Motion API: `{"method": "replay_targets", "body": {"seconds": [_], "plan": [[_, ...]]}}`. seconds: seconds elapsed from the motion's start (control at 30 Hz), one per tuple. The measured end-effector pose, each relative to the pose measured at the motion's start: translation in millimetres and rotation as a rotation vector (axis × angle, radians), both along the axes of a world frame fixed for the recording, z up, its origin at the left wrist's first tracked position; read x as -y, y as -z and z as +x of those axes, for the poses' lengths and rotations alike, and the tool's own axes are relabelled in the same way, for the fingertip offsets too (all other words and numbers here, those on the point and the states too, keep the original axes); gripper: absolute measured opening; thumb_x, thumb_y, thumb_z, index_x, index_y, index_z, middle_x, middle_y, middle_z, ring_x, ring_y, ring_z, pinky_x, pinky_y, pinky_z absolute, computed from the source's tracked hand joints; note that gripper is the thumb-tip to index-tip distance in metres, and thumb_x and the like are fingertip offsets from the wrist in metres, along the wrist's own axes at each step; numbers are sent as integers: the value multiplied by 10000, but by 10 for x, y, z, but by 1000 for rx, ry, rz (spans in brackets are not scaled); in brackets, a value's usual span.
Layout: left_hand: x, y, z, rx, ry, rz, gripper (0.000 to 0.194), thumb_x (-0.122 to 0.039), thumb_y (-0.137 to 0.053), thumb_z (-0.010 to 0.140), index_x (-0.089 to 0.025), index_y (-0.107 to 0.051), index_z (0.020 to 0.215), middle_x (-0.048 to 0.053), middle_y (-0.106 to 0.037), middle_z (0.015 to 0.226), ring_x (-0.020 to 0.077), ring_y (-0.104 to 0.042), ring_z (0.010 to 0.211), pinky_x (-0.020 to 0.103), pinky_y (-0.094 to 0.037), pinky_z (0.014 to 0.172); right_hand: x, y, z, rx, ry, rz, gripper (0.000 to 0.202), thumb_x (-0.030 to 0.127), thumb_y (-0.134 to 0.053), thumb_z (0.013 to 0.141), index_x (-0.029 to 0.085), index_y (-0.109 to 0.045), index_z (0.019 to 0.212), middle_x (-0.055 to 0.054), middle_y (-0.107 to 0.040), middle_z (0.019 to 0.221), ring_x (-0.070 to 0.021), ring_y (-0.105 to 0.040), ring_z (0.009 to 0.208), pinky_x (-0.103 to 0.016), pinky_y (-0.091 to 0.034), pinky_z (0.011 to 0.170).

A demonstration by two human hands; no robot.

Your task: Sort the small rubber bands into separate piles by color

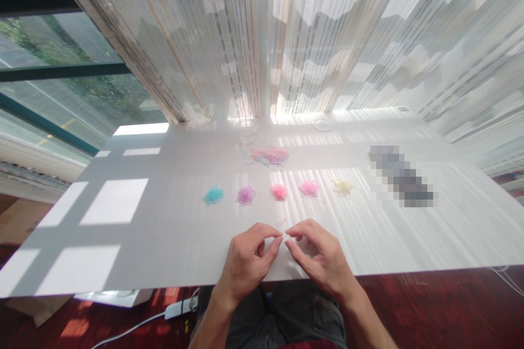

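Just above the front part of the white table [176, 240], my two hands face each other, their fingertips almost meeting. My left hand [249, 253] is closed in a pinch, thumb against index finger; anything between them is too small to make out. On my right hand [321, 253] the thumb and index tip stand slightly apart, with nothing visible between. A single pinkish rubber band [281, 222] lies just beyond the fingertips. Farther off is a row of small rubber-band piles: teal [213, 195], purple [245, 195], coral red [279, 192], pink [309, 188] and pale yellow [341, 186].
Behind the row lies a larger mixed-colour heap of bands [270, 156]. A clear container [246, 126] and a clear round dish [322, 124] stand near the back edge. At right is a blurred-out dark object [403, 177]. A striped curtain [286, 38] hangs behind the table.
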State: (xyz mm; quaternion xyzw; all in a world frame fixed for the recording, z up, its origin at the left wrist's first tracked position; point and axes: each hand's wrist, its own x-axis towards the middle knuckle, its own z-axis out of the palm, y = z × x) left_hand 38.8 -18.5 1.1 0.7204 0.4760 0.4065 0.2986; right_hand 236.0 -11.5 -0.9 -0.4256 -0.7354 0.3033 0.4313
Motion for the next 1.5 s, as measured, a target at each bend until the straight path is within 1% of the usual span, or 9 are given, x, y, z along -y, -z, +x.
{"method": "replay_targets", "body": {"seconds": [0.17, 0.3, 0.53, 0.9, 1.2, 1.3, 1.4, 1.5], "plan": [[3, 8, -7, 9, 7, 3, 80, -212, -631, 994, -207, -709, 1012, 31, -740, 925, 108, -604, 656, 215, -485, 595, -6, 3, -1, 19, 2, -18, 61, 206, -633, 986, 226, -672, 1029, -22, -666, 894, -151, -642, 780, -266, -531, 709], [-1, 11, -15, 23, 15, -11, 80, -215, -638, 992, -206, -713, 1016, 34, -744, 932, 111, -620, 676, 213, -495, 603, -11, -18, -4, 20, -8, -19, 83, 204, -626, 989, 226, -679, 1048, -27, -676, 908, -152, -647, 784, -267, -533, 714], [4, 5, -9, 55, 5, -29, 84, -198, -643, 984, -209, -720, 1016, 34, -745, 933, 115, -639, 706, 209, -499, 604, -20, -35, -7, 25, -8, -28, 78, 194, -610, 995, 227, -680, 992, -21, -669, 869, -157, -645, 777, -270, -524, 709], [7, -6, -14, 106, -8, -47, 87, -172, -646, 973, -208, -723, 991, 30, -741, 918, 110, -653, 737, 189, -509, 618, -9, -25, 1, 24, -13, -21, 82, 177, -615, 989, 232, -676, 994, -21, -667, 877, -156, -649, 782, -271, -530, 717], [-9, -4, -5, 97, -18, -52, 84, -195, -647, 972, -196, -730, 970, 37, -740, 889, 105, -625, 679, 189, -500, 586, -9, 32, 8, 14, -19, -6, 86, 224, -658, 972, 232, -669, 1056, -31, -678, 908, -158, -656, 771, -272, -540, 685], [-7, 4, -2, 88, -16, -56, 100, -215, -643, 980, -191, -740, 983, 50, -751, 900, 108, -619, 665, 196, -501, 578, -9, 15, 6, 24, -15, -24, 55, 236, -632, 994, 230, -675, 1027, -32, -676, 890, -164, -656, 778, -283, -540, 702], [1, 20, -5, 88, -22, -56, 106, -223, -648, 982, -192, -749, 993, 56, -764, 914, 112, -626, 667, 202, -505, 576, -10, -24, 1, 35, -11, -46, 85, 233, -599, 1012, 227, -681, 991, -36, -678, 876, -171, -654, 790, -296, -535, 720], [5, 27, -9, 86, -33, -45, 107, -226, -652, 981, -192, -753, 986, 56, -771, 909, 117, -640, 672, 205, -507, 572, -13, -50, -4, 35, 5, -47, 113, 252, -584, 1020, 226, -682, 970, -39, -681, 855, -177, -649, 774, -301, -529, 704]]}}
